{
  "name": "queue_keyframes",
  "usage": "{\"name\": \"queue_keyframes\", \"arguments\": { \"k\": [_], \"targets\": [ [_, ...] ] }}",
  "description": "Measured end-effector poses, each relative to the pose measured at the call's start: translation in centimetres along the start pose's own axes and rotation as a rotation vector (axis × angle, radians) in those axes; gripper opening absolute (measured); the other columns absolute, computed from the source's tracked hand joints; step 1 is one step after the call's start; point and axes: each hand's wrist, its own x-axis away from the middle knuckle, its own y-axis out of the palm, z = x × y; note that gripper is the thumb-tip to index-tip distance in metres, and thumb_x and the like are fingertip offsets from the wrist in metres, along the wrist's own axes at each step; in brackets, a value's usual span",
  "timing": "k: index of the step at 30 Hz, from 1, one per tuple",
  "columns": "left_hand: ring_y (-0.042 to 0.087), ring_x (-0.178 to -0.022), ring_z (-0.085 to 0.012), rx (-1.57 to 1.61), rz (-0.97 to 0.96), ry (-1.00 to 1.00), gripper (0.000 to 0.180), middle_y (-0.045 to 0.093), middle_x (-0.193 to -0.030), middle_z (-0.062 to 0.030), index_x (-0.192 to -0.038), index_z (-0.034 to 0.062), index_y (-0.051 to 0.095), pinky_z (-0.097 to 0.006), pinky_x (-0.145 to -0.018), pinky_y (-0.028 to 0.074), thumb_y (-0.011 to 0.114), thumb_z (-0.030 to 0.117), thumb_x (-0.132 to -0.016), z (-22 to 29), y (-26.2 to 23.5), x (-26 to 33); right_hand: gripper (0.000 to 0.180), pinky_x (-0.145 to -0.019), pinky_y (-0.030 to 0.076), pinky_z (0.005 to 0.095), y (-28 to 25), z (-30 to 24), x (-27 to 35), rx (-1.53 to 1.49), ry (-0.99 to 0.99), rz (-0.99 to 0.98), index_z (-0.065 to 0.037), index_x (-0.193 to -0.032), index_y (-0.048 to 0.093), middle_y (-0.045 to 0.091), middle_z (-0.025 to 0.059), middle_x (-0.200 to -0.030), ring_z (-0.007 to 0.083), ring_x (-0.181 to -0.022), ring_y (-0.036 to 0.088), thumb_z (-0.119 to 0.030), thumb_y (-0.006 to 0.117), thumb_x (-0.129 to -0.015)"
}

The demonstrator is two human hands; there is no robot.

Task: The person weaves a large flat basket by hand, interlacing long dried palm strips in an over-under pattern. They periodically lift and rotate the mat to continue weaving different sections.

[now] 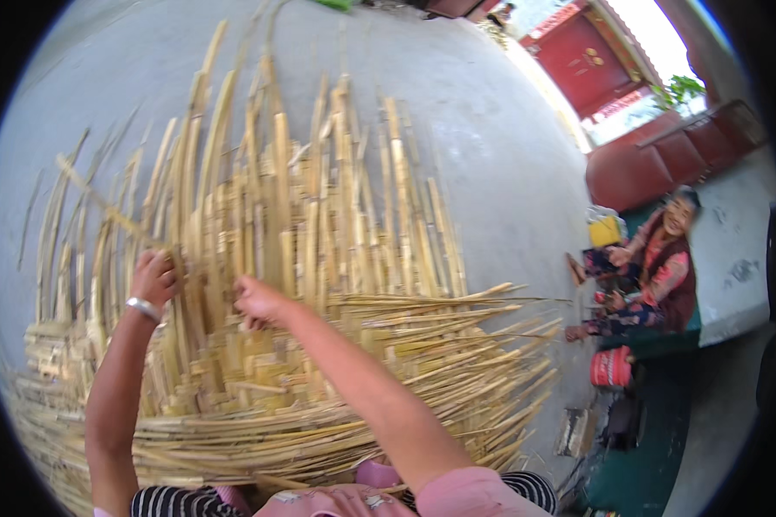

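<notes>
A large mat of split yellow reed strips [345, 250] spreads over the grey floor, its far ends loose and uneven. My left hand [153, 277], with a pale bangle [145, 308] at its wrist, is closed on a flat reed strip [103, 203] that slants up and to the left across the upright ones. A short way to its right, my right hand [262, 302] is over the mat with its fingers curled in. Blur hides what lies between those fingers. Many long, thin strips [319, 439] run crosswise between my body and the woven part.
At the right, a person [664, 267] sits on the floor near a dark red sofa [672, 159]. A red tub [610, 367] and a pale block [574, 431] stand nearer to me. A red double door [582, 65] is at the far right.
</notes>
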Motion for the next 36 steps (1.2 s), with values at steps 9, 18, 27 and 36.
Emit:
{"name": "queue_keyframes", "arguments": {
  "k": [9, 18, 27, 36],
  "targets": [
    [0.058, -0.056, -0.0158, -0.101, -0.011, -0.282, 0.034, 0.061, -0.070, -0.0055, -0.086, 0.0097, 0.055, -0.029, -0.047, 0.044, 0.049, 0.043, -0.093, 2.0, 2.3, 0.3, 0.021, -0.033, 0.043, 0.0214, 0.6, -1.1, 0.8, -0.257, 0.054, -0.008, -0.005, -0.109, 0.045, 0.061, 0.0042, -0.072, 0.0062, -0.043, 0.054, -0.003, 0.049, -0.088],
    [0.062, -0.057, -0.0171, -0.360, 0.084, -0.006, 0.020, 0.066, -0.072, -0.0077, -0.084, 0.0029, 0.063, -0.028, -0.045, 0.047, 0.071, 0.021, -0.081, 1.6, 3.3, 2.2, 0.010, -0.035, 0.025, 0.0202, -0.7, -2.1, 0.4, -0.158, 0.183, -0.103, -0.008, -0.102, 0.050, 0.044, -0.0059, -0.050, 0.0037, -0.036, 0.038, -0.008, 0.050, -0.091],
    [0.060, -0.052, -0.0149, -0.197, 0.380, 0.084, 0.023, 0.065, -0.069, -0.0099, -0.082, -0.0026, 0.063, -0.026, -0.043, 0.044, 0.073, 0.019, -0.078, -3.6, 1.0, 7.8, 0.040, -0.039, 0.042, 0.0197, -0.8, -1.8, -0.6, 0.183, 0.203, -0.123, 0.002, -0.126, 0.046, 0.059, 0.0015, -0.059, 0.0073, -0.046, 0.056, -0.005, 0.052, -0.087],
    [0.065, -0.060, -0.0168, -0.210, 0.394, 0.087, 0.028, 0.065, -0.077, -0.0111, -0.091, -0.0053, 0.060, -0.025, -0.046, 0.047, 0.071, 0.018, -0.081, -4.4, 0.6, 8.4, 0.040, -0.068, 0.050, 0.0248, 0.5, 0.9, 1.6, 0.352, -0.131, 0.230, -0.004, -0.128, 0.050, 0.063, 0.0122, -0.102, 0.0152, -0.076, 0.064, -0.004, 0.046, -0.088]
  ]
}}
